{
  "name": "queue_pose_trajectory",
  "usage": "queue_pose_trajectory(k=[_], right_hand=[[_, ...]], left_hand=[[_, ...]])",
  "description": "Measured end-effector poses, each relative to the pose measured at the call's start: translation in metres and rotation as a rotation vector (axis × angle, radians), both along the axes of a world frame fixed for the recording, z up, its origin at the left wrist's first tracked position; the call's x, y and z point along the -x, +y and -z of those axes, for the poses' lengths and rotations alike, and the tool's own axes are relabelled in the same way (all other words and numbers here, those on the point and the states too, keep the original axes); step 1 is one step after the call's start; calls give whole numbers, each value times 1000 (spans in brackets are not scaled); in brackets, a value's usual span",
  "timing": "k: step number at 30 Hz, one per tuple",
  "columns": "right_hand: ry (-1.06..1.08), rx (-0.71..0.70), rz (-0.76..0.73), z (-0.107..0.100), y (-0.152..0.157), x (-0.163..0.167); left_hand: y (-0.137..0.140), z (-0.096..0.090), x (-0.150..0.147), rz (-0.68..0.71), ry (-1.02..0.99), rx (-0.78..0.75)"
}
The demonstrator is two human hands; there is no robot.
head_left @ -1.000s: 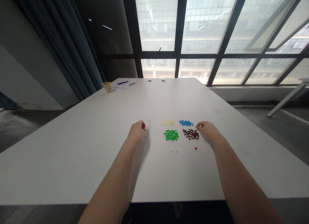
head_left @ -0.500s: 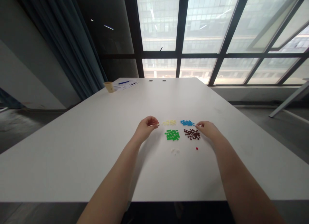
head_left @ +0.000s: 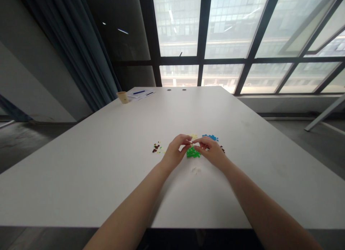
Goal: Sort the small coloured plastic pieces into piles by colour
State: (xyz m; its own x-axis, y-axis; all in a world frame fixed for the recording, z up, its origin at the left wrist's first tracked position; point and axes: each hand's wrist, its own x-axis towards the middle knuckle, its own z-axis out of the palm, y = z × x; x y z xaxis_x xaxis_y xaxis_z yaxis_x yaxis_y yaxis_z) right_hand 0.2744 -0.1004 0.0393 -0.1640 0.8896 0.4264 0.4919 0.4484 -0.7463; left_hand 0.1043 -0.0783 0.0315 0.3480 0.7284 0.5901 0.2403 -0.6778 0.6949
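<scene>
My left hand [head_left: 178, 151] is closed in a pinch over the green pile, at a tiny pale brick with a dark reddish spot [head_left: 192, 144]. From the other side, the fingertips of my right hand [head_left: 211, 151] meet this piece, also pinched; their exact hold is too small to make out. Right below the fingers lies a heap of green bricks [head_left: 193, 153]. Behind the hands are pale yellow bricks [head_left: 194, 136] and blue bricks [head_left: 210, 137]. My right hand mostly covers the dark brown bricks [head_left: 222, 148].
Left of my left hand lies a mixed group of small brown, green and yellow pieces [head_left: 157, 147]. Several white pieces [head_left: 196, 170] lie nearer me. A paper cup [head_left: 123, 97] and papers with a blue pen [head_left: 139, 92] are at the white table's [head_left: 107, 178] far left.
Both hands have moved inward and now meet above the green heap. The mixed pieces on the left have come into view. The single red piece no longer shows beside my right arm.
</scene>
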Motion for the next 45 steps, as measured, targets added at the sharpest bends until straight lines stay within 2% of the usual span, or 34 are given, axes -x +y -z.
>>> queue_pose_trajectory(k=[4, 7, 15, 17, 20, 22, 24, 27, 30, 32, 37, 41, 45], right_hand=[[30, -52, 2, 1, 0, 1], [33, -86, 6, 1, -1, 3], [34, -107, 0, 2, 0, 5], [-1, -87, 62, 3, 3, -2], [-92, -15, 207, 9, 11, -15], [-164, 57, 290, 14, 17, -22], [-243, 130, 346, 19, 23, -24], [-367, 202, 403, 21, 32, -19], [-457, 233, 417, 20, 42, -10], [-496, 248, 397, 19, 49, -4], [-558, 295, 352, 22, 63, 11], [-617, 362, 371, 24, 67, 21], [-646, 323, 407, 21, 64, 25]], left_hand=[[2, 0, 3, 40, 55, -192], [3, -1, 4, 24, 87, -277], [5, 3, 2, 18, 123, -234], [9, 1, 6, -75, 194, -211], [18, -5, 21, -371, 382, -93], [24, -9, 34, -605, 526, 42], [30, -11, 47, -784, 659, 201], [37, -11, 62, -903, 793, 450], [41, -8, 72, -908, 852, 645], [43, -6, 76, -883, 879, 701], [47, 0, 83, -782, 912, 631], [49, 5, 84, -704, 888, 607], [53, 12, 86, -665, 849, 587]])
